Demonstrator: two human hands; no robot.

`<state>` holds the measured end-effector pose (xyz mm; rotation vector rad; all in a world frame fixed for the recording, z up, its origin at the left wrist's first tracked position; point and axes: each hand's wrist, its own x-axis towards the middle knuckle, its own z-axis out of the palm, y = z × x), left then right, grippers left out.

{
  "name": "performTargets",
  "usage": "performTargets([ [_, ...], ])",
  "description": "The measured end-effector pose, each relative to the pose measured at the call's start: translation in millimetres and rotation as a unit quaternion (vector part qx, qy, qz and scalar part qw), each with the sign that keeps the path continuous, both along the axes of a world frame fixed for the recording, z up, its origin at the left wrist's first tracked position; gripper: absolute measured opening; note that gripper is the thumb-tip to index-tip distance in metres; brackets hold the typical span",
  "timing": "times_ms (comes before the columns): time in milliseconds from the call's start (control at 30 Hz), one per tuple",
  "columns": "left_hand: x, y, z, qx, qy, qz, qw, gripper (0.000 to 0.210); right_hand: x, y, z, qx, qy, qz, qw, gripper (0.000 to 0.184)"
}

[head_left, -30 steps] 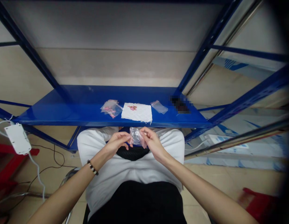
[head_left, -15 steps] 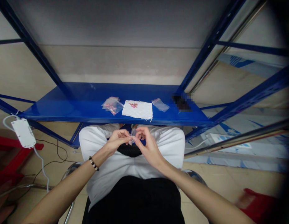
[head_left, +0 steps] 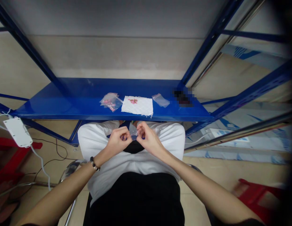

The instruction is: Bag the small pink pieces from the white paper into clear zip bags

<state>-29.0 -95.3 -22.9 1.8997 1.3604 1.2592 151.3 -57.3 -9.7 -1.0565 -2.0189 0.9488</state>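
Note:
Over my lap, just below the shelf's front edge, I hold a small clear plastic bag point(head_left: 133, 133) between both hands. My left hand point(head_left: 119, 138) pinches one side of it, and a dark beaded bracelet circles that wrist. On the other side, my right hand point(head_left: 147, 136) grips the bag with thumb and curled fingers. A white cloth point(head_left: 142, 106) lies on the blue shelf point(head_left: 72, 103) in front of me, bearing a small heap of pink beads point(head_left: 133, 101). Left of the cloth are clear bags with pink pieces point(head_left: 111, 102). To its right lie flat clear zip bags point(head_left: 161, 100).
A pixelated dark object point(head_left: 183, 98) lies at the shelf's right end. Blue posts point(head_left: 203, 44) rise at both sides. A white power strip point(head_left: 18, 131) hangs at the left by its cord. Red stools point(head_left: 256, 197) stand on the floor at both sides.
My hands have moved slightly apart, and the bag's edge is now stretched between them. The whole view has shifted a little.

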Motion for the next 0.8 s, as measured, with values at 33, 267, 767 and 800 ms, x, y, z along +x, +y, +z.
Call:
performTargets([
  [33, 2, -4, -2.0, 0.033, 0.047, 0.0, 0.998, 0.022, -1, -4, 0.0, 0.005, -0.024, 0.002, 1.0, 0.032],
  [267, 3, -14, -9.6, 0.181, 0.197, 0.016, 0.963, 0.023, -3, -9, -7.0, -0.035, -0.005, 0.035, 0.999, 0.049],
  [767, -7, 2, 1.8, 0.224, 0.263, -0.083, 0.935, 0.057, -1, -2, -4.0, -0.164, 0.199, 0.092, 0.962, 0.04],
  [800, -9, 3, 1.0, 0.224, 0.265, -0.075, 0.935, 0.059, -1, -1, -4.2, -0.169, 0.197, 0.09, 0.962, 0.041],
])
